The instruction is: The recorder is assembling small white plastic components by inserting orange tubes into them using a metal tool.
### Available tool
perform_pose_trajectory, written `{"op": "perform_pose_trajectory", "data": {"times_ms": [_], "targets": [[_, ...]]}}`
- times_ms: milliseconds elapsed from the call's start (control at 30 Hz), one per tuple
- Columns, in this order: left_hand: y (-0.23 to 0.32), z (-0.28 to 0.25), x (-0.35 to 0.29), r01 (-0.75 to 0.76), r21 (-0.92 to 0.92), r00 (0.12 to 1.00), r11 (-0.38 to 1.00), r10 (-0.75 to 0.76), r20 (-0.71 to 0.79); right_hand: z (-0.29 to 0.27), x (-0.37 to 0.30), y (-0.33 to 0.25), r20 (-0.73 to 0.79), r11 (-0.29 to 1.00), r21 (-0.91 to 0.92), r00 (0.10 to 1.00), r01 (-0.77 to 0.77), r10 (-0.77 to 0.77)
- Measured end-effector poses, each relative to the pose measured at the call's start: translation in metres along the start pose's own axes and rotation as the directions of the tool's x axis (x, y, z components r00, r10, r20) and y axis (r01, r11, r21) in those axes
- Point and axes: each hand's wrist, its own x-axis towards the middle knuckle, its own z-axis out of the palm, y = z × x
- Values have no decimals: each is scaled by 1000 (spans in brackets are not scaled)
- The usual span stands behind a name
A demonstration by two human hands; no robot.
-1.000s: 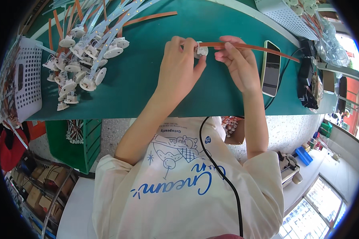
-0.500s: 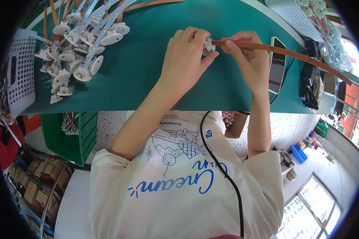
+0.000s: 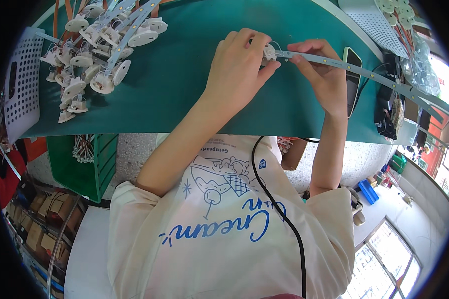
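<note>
My left hand (image 3: 238, 65) is closed on a small white plastic fitting (image 3: 269, 53) with thin white wires, held just above the green table (image 3: 184, 94). From that fitting an LED strip (image 3: 364, 72) runs off to the right, its pale face with small yellowish LEDs showing. Near the fitting, my right hand (image 3: 320, 67) pinches the strip between thumb and fingers. Over at the left lies a heap of similar white round fittings (image 3: 102, 82), with pale and orange strips trailing from them toward the back.
A white perforated basket (image 3: 24, 84) stands at the table's left edge, another basket (image 3: 371, 25) at the back right. A phone (image 3: 353, 74) lies beyond my right wrist, near black boxes (image 3: 385, 112). A green crate (image 3: 80, 169) sits below the table's left front.
The strip has turned over: its orange back faced up before, and now its pale LED side does. Both hands have shifted slightly to the right, still holding the fitting and strip.
</note>
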Motion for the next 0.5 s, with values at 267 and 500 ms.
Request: {"op": "perform_pose_trajectory", "data": {"times_ms": [267, 500], "targets": [[1, -2, 0, 22, -50, 1000, 999, -22, -2, 10, 4, -5, -2, 997, -68, 1000, -27, 27], [2, -2, 0, 41, -54, 999, 998, -42, -4, 18, 8, -18, -61, 936, -350, 998, -16, -6]]}}
